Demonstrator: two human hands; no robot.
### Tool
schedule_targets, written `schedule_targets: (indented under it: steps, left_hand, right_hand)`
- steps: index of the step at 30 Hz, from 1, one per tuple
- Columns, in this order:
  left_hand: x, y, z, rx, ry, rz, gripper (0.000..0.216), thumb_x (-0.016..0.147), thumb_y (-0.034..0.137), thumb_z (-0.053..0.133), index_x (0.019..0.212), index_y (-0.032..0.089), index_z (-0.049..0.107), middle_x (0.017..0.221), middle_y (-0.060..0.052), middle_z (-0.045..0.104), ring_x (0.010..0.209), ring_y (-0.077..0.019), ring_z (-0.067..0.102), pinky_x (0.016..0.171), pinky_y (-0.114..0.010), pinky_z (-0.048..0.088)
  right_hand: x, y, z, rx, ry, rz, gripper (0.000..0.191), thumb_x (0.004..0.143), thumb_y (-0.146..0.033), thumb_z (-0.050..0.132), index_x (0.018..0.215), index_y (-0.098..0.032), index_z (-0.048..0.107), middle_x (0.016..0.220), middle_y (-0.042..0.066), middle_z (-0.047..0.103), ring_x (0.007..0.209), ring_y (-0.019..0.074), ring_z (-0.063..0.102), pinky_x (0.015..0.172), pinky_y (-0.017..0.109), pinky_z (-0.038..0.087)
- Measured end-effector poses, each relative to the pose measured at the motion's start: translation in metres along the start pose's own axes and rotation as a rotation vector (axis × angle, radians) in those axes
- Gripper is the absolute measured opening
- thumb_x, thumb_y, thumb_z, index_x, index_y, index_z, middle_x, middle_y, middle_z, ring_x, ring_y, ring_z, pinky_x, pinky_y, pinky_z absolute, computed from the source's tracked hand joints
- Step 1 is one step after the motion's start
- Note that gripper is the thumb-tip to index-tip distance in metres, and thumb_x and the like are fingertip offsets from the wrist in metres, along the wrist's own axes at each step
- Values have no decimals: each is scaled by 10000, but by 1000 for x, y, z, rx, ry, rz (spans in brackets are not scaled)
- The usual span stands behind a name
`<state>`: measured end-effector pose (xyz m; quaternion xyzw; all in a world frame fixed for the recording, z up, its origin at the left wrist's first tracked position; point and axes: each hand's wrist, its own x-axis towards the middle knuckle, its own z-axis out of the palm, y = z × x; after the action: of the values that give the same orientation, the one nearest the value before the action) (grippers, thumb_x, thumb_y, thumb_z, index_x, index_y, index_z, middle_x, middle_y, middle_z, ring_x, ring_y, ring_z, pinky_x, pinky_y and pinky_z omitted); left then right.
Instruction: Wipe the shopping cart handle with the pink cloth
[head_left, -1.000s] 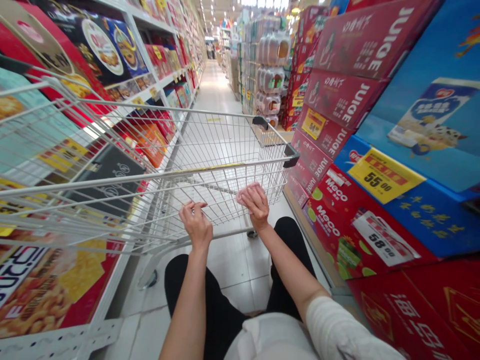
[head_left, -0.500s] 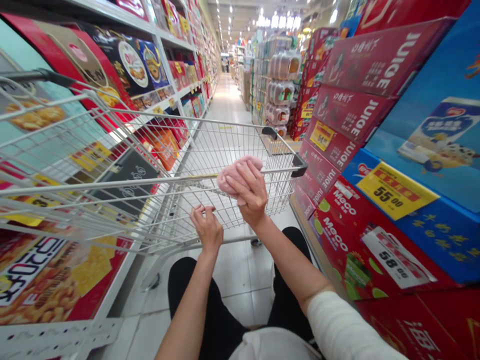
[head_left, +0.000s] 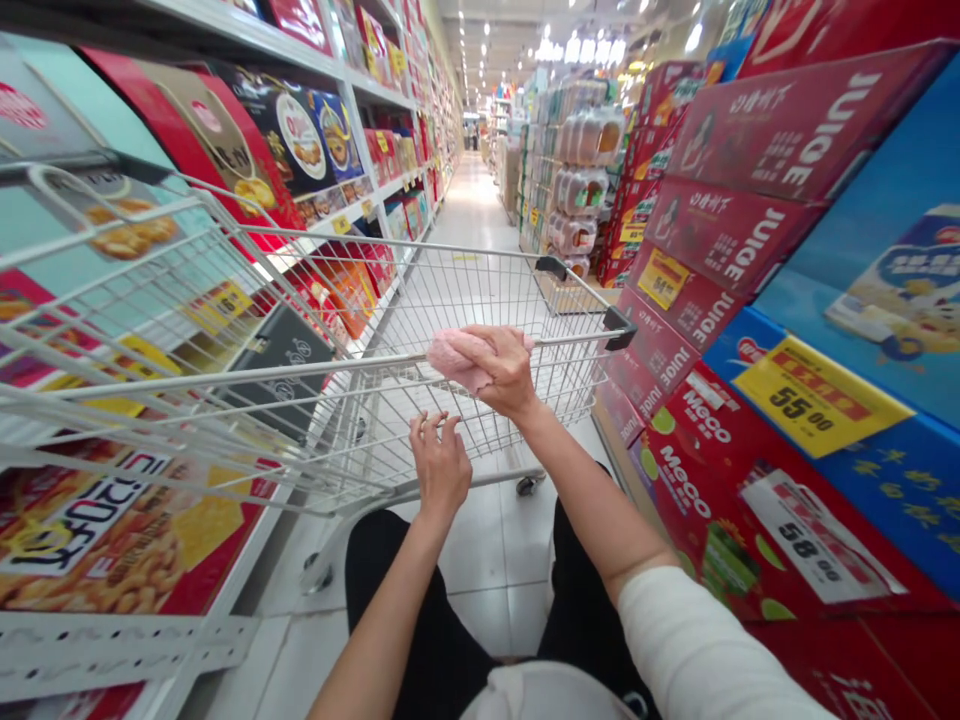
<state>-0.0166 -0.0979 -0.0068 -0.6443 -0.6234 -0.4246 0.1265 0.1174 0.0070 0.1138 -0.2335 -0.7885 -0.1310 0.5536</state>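
A pink cloth [head_left: 459,360] is bunched under my right hand [head_left: 511,372], which is closed over it on the top rail of a wire shopping cart [head_left: 300,372]. Part of the cloth is hidden by my fingers, and a bit pokes out on the right side of them. Lower down, my left hand [head_left: 441,465] is at the cart's near side wires. Its fingers are apart and slightly bent, with no separate object in them. Whether the fingertips hook the wires, I cannot tell.
Shelves with boxed snacks [head_left: 97,520] line the left. Stacked juice cartons [head_left: 750,135] and red drink boxes [head_left: 720,470] with price tags rise close on the right. A tiled aisle [head_left: 469,205] runs ahead past bottle packs [head_left: 581,190]. A cart wheel [head_left: 527,486] is near my legs.
My right hand has slid the cloth a little left along the rail, and the hand is now turned flatter over it. My left hand's fingers look straighter. The view has shifted slightly left.
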Motion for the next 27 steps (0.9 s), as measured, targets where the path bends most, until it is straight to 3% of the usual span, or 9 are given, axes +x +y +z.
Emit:
schedule_targets:
  steps: [5,7,10,14,18,20,22,24,27]
  left_hand:
    - [-12,-28,-21,92,132,-7,294,974,208,534,1202,173,716,1355,-184,541,1447,-355,388,1271,-661,250]
    - [-13,-44,-31,128,169,-78,293,977,236,541,1192,171,729,1347,-188,552,1462,-369,371,1282,-674,209]
    - [-10,-59,-36,85,70,-89,324,994,252,506,1222,196,729,1276,-159,619,1419,-346,458,1301,-660,185]
    - [-5,-59,-27,53,12,-61,371,1001,308,503,1294,188,696,1292,-166,641,1453,-360,467,1304,-645,204]
    - [-2,-54,-21,33,3,-46,378,988,332,508,1288,179,678,1296,-170,635,1461,-361,469,1279,-600,289]
    - [-1,-53,-21,21,-1,-47,375,989,336,496,1271,166,675,1280,-179,631,1433,-357,492,1254,-583,338]
    - [1,-53,-22,15,-12,-53,381,999,337,479,1283,167,668,1258,-175,629,1414,-345,507,1250,-580,342]
    - [2,-51,-22,10,-21,-66,383,1004,332,476,1300,177,662,1241,-166,626,1409,-336,509,1260,-581,322]
    - [3,-48,-19,10,0,-93,370,984,323,500,1272,159,665,1225,-177,619,1401,-350,504,1256,-585,313]
  right_hand:
    - [0,25,-8,14,18,-13,271,985,-433,689,1173,-262,785,1169,43,773,1062,182,715,985,366,535]
    - [-2,36,-6,36,32,16,231,1006,-375,652,1158,-267,789,1188,38,766,1097,187,711,1010,378,533]
    - [-6,42,4,25,88,129,331,1015,-161,527,1167,-287,793,1219,30,751,1165,194,693,1090,423,511]
    - [-3,5,33,-65,175,257,437,961,-81,517,1225,-313,776,1297,33,721,1334,246,624,1224,522,462]
    - [11,-57,63,-119,33,114,392,971,-174,611,1303,-338,737,1437,-1,662,1504,258,506,1315,508,405]
    - [14,-70,69,-119,-13,54,395,990,-200,624,1337,-367,711,1483,-25,637,1559,245,445,1346,490,366]
    - [9,-61,65,-108,-3,33,353,1018,-242,616,1328,-384,707,1481,-43,643,1577,219,423,1349,468,372]
    - [-4,-34,53,-98,61,75,301,1045,-266,580,1291,-363,724,1455,-34,664,1575,204,430,1328,464,413]
    - [-26,12,35,-133,255,241,324,1061,-202,509,1275,-288,736,1449,33,670,1582,238,427,1291,525,458]
